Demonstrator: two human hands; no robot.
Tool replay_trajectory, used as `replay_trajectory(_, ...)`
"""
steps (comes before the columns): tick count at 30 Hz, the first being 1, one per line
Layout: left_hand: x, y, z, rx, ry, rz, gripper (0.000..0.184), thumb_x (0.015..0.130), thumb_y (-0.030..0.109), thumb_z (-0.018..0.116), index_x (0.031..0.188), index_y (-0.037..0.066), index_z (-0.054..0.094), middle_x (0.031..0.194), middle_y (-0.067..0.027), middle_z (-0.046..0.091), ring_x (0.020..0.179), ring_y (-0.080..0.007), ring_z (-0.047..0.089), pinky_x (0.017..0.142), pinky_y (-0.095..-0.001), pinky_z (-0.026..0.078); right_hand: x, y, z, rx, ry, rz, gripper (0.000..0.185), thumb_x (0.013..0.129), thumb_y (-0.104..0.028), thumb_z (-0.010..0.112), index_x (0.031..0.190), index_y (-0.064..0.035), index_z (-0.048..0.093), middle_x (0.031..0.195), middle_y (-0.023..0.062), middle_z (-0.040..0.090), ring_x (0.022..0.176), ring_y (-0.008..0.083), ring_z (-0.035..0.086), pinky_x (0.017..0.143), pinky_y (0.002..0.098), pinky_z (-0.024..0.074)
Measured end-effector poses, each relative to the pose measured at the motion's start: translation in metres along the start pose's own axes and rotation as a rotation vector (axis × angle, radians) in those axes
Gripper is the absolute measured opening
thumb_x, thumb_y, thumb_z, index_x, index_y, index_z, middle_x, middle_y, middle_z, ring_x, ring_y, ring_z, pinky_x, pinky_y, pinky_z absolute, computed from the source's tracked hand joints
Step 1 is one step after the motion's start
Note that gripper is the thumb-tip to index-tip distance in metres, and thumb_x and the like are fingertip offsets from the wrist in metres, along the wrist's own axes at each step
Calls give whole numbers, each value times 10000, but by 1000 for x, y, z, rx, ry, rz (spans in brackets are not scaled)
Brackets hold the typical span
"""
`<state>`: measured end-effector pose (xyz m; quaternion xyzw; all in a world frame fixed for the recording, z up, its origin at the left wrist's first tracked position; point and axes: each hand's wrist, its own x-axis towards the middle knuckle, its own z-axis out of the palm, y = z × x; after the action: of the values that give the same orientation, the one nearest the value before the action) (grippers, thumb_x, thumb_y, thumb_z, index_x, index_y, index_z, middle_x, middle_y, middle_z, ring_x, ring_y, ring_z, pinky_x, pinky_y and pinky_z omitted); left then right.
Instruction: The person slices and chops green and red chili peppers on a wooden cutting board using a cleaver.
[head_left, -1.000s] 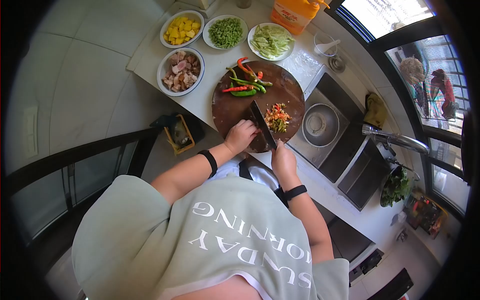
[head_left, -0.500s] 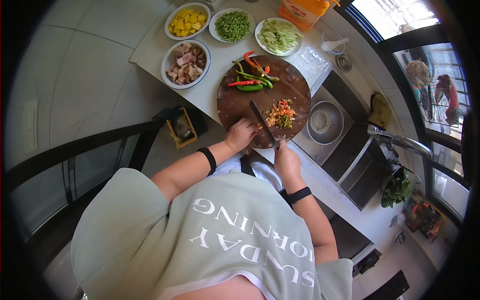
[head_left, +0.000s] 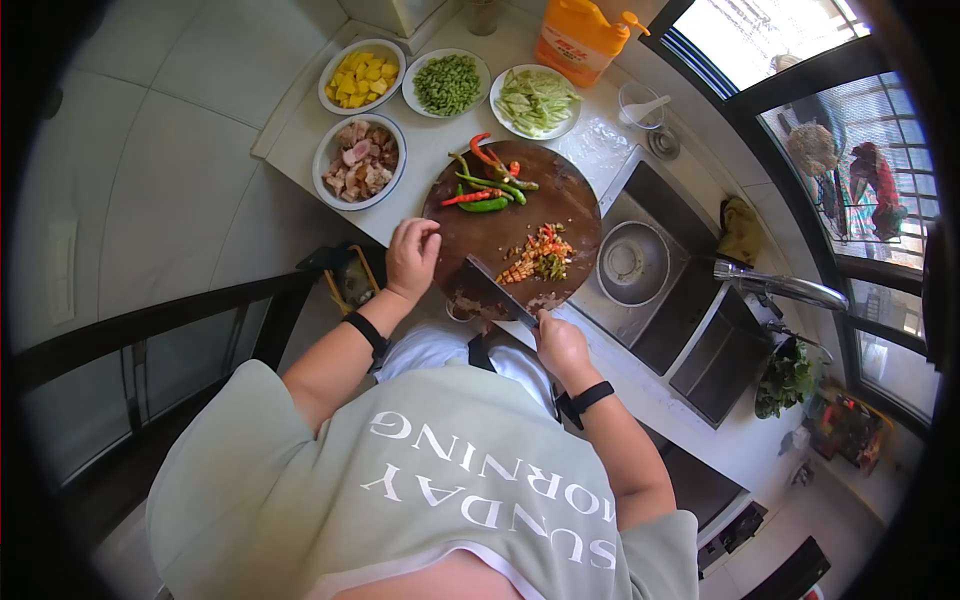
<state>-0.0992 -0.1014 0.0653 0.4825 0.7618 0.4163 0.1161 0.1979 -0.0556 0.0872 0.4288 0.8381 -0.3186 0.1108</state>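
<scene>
My right hand [head_left: 562,345] grips the handle of a dark cleaver [head_left: 498,290], whose blade lies low over the near part of the round brown chopping board [head_left: 460,232]. Beyond the blade sits a pile of chopped red and green chilli [head_left: 548,253], with some pieces trailing toward the blade. Whole red and green chillies [head_left: 492,185] lie at the far side of the board. My left hand [head_left: 412,256] is at the board's left edge, fingers curled in, with nothing visible in them.
Left of the board is a bowl of meat pieces [head_left: 358,162]. Farther back stand yellow chunks [head_left: 361,79], chopped greens [head_left: 447,84], pale green slices [head_left: 536,101] and an orange jug [head_left: 582,42]. On the right are the sink with a metal basin [head_left: 633,263] and the faucet [head_left: 785,286].
My left hand has moved away from the blade to the board's left edge. The cleaver has shifted nearer and left, and its blade is now more slanted. Chilli pieces spread toward the blade.
</scene>
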Motion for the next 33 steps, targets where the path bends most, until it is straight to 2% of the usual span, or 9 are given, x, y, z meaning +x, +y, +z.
replay_trajectory(7,26,12,21,-244,-4,-58,97,889,121,626,953,48,638,962,-114,611,876,-253,606,744,-337,506,25,13,-32,-107,108,32,149,883,-201,630,953,-84,571,711,184,660,680,386,653,610,510,505)
replay_trajectory(9,34,21,46,-227,-57,82,129,921,169,608,914,48,651,895,-101,626,818,-229,614,698,-320,503,26,14,-50,-243,133,-31,101,885,-188,571,937,-103,588,708,128,664,657,337,662,579,468,509)
replay_trajectory(13,46,68,82,-553,-384,-413,276,1006,241,516,907,17,643,692,-15,591,609,-110,575,607,-278,490,38,42,-65,-332,281,-223,86,846,-205,623,838,-126,590,662,84,642,605,295,646,530,421,488)
replay_trajectory(18,41,58,124,-306,-107,-259,189,970,211,544,906,64,646,668,-33,603,586,-132,584,573,-301,467,38,51,-60,-268,318,-153,139,858,-227,659,845,-116,578,699,81,637,668,305,650,600,427,508)
replay_trajectory(25,62,67,116,-94,-77,-249,105,909,161,609,921,61,639,877,-114,642,856,-282,620,777,-391,492,42,54,-70,-263,384,-151,95,832,-220,662,823,-150,599,661,65,633,631,275,644,558,412,470)
replay_trajectory(27,61,79,119,-60,26,-38,90,880,158,626,941,96,646,932,-107,627,952,-287,596,871,-404,461,29,55,-55,-203,355,-97,97,831,-223,668,828,-152,601,660,64,632,635,274,644,559,414,467)
replay_trajectory(28,57,78,125,62,-81,-139,152,867,116,608,1007,163,645,1106,-89,592,1093,-302,544,952,-442,417,32,59,-50,-216,364,-99,130,837,-247,676,846,-141,601,694,68,646,660,286,649,576,425,474)
replay_trajectory(31,53,75,120,302,-31,-244,227,836,72,610,1027,189,644,1234,-53,521,1193,-321,462,995,-495,355,40,56,-53,-272,316,-77,155,844,-278,686,905,-149,624,753,73,677,704,298,662,617,432,490)
replay_trajectory(33,60,79,114,300,-145,-306,430,813,29,588,1182,250,598,1414,-73,389,1330,-378,332,1060,-545,277,45,55,-60,-247,384,-139,117,826,-247,686,856,-155,619,680,69,652,655,283,644,606,424,477)
